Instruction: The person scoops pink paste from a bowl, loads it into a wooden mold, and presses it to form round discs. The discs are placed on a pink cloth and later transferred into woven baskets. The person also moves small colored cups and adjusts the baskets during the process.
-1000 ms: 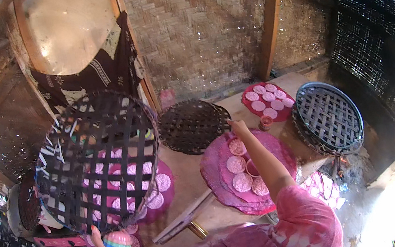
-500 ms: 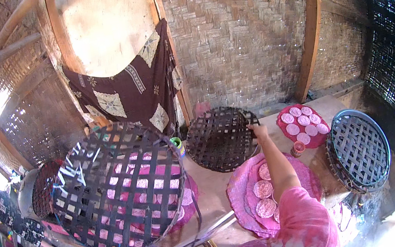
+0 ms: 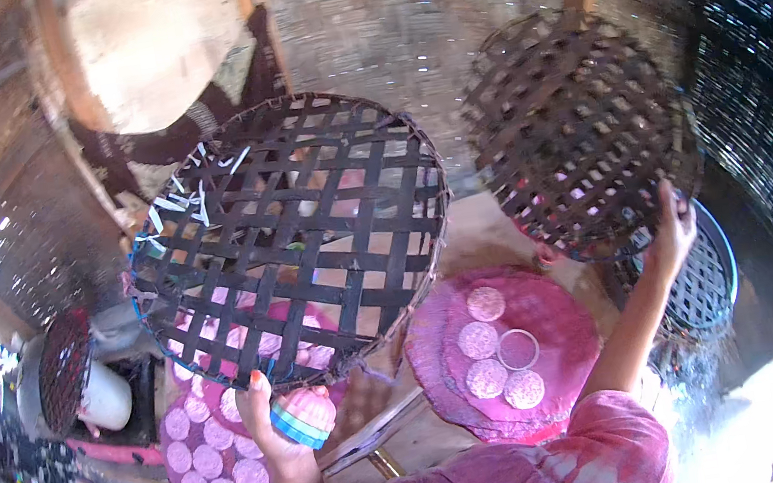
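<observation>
My left hand [image 3: 280,429] grips the lower rim of a round, open-weave dark bamboo tray [image 3: 361,272], thumb uppermost. A pale, striped round object [image 3: 305,417] with blue bands sits against that hand; whether I hold it too, I cannot tell. White strips cling to the tray's left side. My right hand [image 3: 674,236] is closed on the lower edge of a second dark woven tray [image 3: 578,130], raised and tilted at the right. Between my arms lies a pink round mat [image 3: 555,317] bearing several pale pink discs [image 3: 477,339] and a thin ring [image 3: 517,349].
More pink discs [image 3: 207,461] lie on pink sheets at lower left, partly under the left tray. A blue-rimmed basin [image 3: 728,268] with a woven tray stands at right. At far left are a white container [image 3: 106,397] and a dark woven piece [image 3: 67,370].
My right hand has lifted the second tray off the table and carried it right. The left tray has moved up and right with my left hand, uncovering discs at lower left.
</observation>
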A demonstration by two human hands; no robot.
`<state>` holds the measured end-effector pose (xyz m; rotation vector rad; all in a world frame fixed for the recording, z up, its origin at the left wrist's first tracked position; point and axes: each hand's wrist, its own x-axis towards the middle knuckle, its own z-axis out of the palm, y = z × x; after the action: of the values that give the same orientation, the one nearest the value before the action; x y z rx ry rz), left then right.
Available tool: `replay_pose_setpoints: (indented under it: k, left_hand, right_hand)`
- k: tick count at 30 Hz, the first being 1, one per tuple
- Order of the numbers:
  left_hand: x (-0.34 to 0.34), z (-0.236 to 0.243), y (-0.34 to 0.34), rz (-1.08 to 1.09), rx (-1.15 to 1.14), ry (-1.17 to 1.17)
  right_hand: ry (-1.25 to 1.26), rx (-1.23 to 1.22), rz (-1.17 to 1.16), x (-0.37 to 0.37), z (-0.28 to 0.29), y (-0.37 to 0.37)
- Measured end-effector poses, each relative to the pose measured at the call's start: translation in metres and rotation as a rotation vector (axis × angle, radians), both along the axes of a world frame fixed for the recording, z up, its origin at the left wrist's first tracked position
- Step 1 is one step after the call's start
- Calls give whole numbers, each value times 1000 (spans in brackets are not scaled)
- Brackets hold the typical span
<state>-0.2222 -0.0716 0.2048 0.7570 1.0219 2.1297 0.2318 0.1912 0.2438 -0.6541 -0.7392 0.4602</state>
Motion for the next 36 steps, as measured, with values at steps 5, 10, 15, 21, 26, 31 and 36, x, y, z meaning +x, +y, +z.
replay_pose_setpoints:
  k: [5,10,15,21,26,31,36]
  left_hand:
    - [25,5,34,-179,133,-60]
    - [47,10,62,-228,136,19]
    - [63,15,96,-388,162,-23]
    - [85,24,106,-523,188,-138]
    - [104,25,128,-505,88,-183]
    - [112,13,156,-623,144,-382]
    - [104,3,196,-527,211,-476]
  right_hand:
    - [19,-237,-521,141,-14,-87]
    - [250,-418,-438,225,-75,-108]
    - [-86,-681,-428,224,-99,-134]
    - [-717,-1201,-1066,165,-66,-148]
    - [-846,-723,-779,78,-26,-147]
    - [-377,-679,1249,-76,-53,-106]
    - [325,-585,1572,-159,-86,-33]
